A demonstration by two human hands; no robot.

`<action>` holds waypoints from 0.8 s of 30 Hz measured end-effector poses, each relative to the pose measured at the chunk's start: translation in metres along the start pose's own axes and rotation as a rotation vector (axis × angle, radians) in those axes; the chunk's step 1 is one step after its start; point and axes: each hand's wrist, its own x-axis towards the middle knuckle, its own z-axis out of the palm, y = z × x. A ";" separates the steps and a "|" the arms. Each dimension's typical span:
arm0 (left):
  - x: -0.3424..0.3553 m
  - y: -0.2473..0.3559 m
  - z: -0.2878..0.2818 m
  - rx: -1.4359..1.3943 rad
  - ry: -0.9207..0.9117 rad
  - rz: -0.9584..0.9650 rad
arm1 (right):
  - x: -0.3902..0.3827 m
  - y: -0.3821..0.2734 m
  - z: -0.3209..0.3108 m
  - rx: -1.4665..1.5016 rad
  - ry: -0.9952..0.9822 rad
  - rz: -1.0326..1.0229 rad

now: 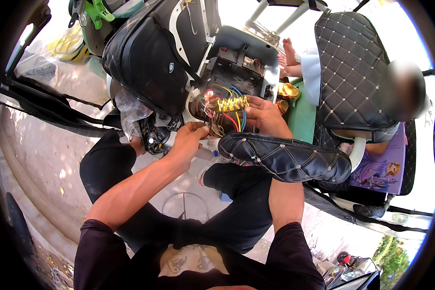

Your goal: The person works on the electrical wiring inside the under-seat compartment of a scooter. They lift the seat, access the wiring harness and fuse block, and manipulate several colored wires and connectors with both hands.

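Note:
A yellow terminal block (232, 104) with metal screws sits above the opened compartment under the lifted seat. My right hand (268, 117) grips its right end between thumb and fingers. Red, yellow and blue wires (239, 122) run down from the block, and thin wires with a reddish-white connector (209, 95) lie to its left. My left hand (186, 139) is at the compartment's near left edge, thumb and fingertips pressed together beside the thin wires. Whatever is between those fingertips is too small to make out.
The black seat (142, 65) is tipped up at the left of the compartment (227, 72). A padded black armrest (285, 157) lies across my right forearm. Another person sits behind the quilted backrest (348, 63) at right, bare feet (287, 60) near the compartment. Loose wiring (155, 137) hangs at lower left.

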 end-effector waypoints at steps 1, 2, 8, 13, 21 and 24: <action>-0.005 0.003 -0.002 0.028 0.050 0.010 | 0.002 0.001 0.000 -0.015 0.031 -0.010; -0.006 0.004 -0.007 0.051 0.055 0.036 | 0.004 0.003 -0.001 -0.013 0.019 -0.010; -0.003 0.072 -0.022 0.403 -0.180 0.533 | 0.002 -0.002 0.004 -0.006 0.026 -0.051; 0.055 0.122 -0.006 0.982 -0.165 1.006 | 0.006 0.001 -0.001 -0.031 0.035 -0.045; 0.109 0.117 0.016 1.016 -0.216 0.551 | 0.013 0.011 -0.008 -0.019 0.024 -0.031; 0.124 0.109 0.009 0.960 -0.276 0.671 | 0.014 0.008 -0.005 -0.061 0.019 -0.012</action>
